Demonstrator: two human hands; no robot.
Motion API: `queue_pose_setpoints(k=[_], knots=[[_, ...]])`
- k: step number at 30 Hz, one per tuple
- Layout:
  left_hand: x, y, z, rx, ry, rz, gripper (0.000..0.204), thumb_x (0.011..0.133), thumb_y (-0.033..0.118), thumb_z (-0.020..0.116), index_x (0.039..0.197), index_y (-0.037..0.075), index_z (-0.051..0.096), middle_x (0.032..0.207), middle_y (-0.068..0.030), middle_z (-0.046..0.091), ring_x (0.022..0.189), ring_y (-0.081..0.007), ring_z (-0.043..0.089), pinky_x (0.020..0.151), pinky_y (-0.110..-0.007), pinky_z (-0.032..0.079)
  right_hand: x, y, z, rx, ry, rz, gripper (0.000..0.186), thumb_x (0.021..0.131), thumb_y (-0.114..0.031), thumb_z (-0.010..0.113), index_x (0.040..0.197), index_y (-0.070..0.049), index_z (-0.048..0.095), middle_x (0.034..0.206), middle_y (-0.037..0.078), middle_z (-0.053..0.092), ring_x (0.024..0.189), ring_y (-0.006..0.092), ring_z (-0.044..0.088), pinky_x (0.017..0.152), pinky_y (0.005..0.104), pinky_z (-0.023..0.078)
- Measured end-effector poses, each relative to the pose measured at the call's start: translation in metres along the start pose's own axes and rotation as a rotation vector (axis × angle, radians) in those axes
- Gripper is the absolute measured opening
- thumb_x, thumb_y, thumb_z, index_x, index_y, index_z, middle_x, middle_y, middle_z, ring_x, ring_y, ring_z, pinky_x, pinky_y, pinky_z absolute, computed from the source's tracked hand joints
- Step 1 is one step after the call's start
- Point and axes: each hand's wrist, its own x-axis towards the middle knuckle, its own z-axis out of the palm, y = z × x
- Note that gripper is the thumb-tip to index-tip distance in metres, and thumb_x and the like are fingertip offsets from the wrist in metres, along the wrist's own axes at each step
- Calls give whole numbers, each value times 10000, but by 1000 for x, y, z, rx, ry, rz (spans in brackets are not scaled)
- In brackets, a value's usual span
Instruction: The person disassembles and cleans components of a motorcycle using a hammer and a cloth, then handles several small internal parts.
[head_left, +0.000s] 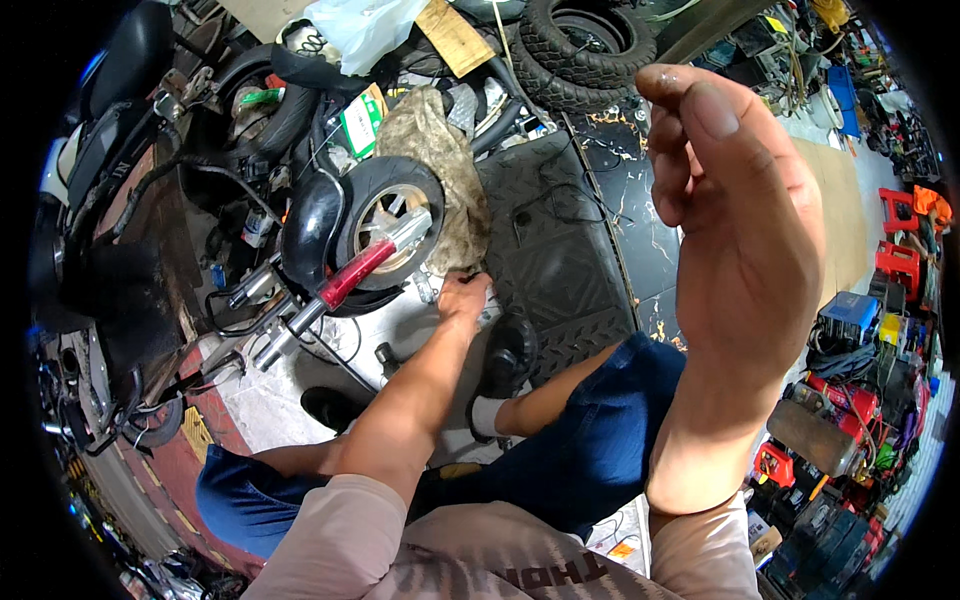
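My left hand (pixel 462 295) is down at the floor by the lower end of a dirty rag (pixel 435 160), fingers curled on something small and dark that I cannot make out. Beside it a black wheel (pixel 420 245) with a red and silver fork tube (pixel 355 268) lies with curved black fender parts (pixel 305 225). My right hand (pixel 720 170) is raised close to the camera at the right, fingers curled and thumb near the index tip; what it holds, if anything, is hidden. A black textured mat (pixel 545 250) lies between my hands.
Stacked tyres (pixel 585 85) lie at the top, scooter parts and hoses (pixel 130 170) fill the left. A cardboard sheet (pixel 840 230), red stools (pixel 895 260) and tool clutter (pixel 845 400) line the right. My legs and dark shoes (pixel 505 355) are below.
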Motion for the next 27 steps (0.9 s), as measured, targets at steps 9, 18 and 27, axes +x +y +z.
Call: queue_pose_setpoints(k=[9, 18, 27], knots=[[15, 116, 43, -59, -123, -108, 567, 828, 391, 752, 1241, 31, 605, 1219, -242, 688, 1132, -431, 663, 932, -517, 532, -5, -6, -2, 7, 144, 69, 468, 1035, -285, 548, 1237, 130, 626, 980, 105, 627, 797, 107, 508, 651, 225, 359], [37, 170, 63, 11, -11, 174, 636, 875, 415, 754, 1362, 46, 574, 1264, -206, 682, 1198, -403, 641, 996, -504, 509, 2, 5, -29, 48, 85, 126, 473, 1029, -279, 559, 1259, 132, 604, 1009, 116, 631, 818, 112, 528, 667, 223, 379], [11, 77, 22, -153, 234, 222, 538, 869, 309, 767, 1305, 44, 596, 1085, -160, 730, 1048, -348, 694, 941, -454, 525, 29, 8, -18, 91, 115, 99, 442, 992, -286, 635, 1199, 103, 669, 937, 75, 655, 769, 78, 517, 669, 210, 372]])
